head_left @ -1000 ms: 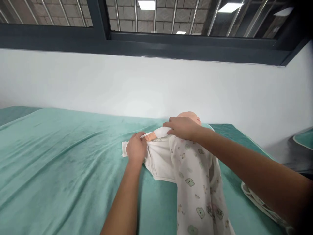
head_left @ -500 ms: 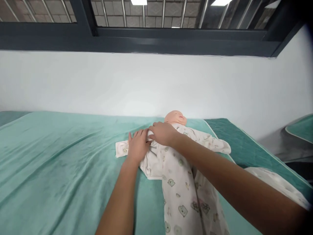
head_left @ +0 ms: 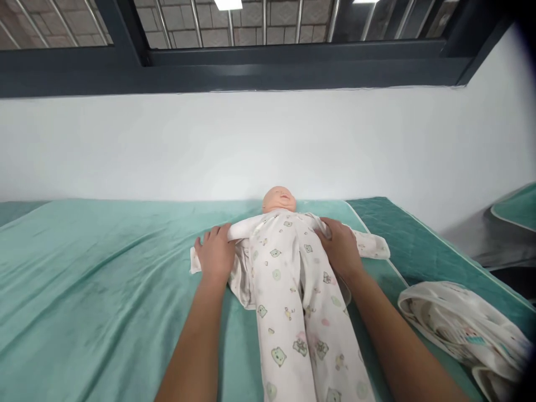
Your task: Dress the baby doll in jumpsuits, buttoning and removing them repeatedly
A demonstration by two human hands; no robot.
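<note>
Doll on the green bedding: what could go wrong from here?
The left hand is at the white sleeve, so a tug might pull the doll askew. Loose fabric lies creased beside its body and could bunch up. The white bundle appears close to the right forearm, so it might get nudged.

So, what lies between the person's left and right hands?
In the head view, the printed white clothing on the doll lies between the left hand and the right hand.

Doll head (head_left: 274,200) smooth, plastic-like; clothes (head_left: 277,290) matt cloth; bars (head_left: 264,22) glossy metal.
</note>
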